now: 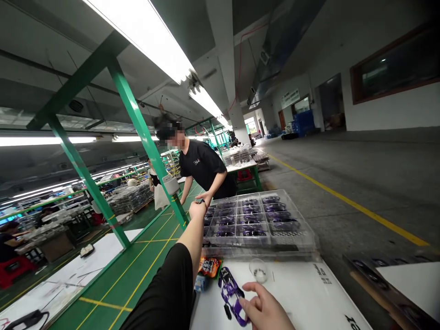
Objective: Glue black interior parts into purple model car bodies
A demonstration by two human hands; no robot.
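Note:
My left hand [198, 210] reaches forward at the end of an outstretched arm and meets the hand [206, 198] of a person in a black shirt. A small dark item shows between the two hands, too small to name. Low in the view, my right hand [263, 306] has its thumb and fingers at the near end of a purple and white toy car [233, 295], which is held above the white tabletop [292, 284]. A clear divided tray [299, 243] with several dark purple car parts stands beyond the car.
Near the tray are an orange packet [210, 266], a blue item [200, 283] and a small clear cup [258, 271]. Green posts [137, 123] rise beside the green conveyor [144, 270] on the left. Another tray [371, 275] lies at the lower right.

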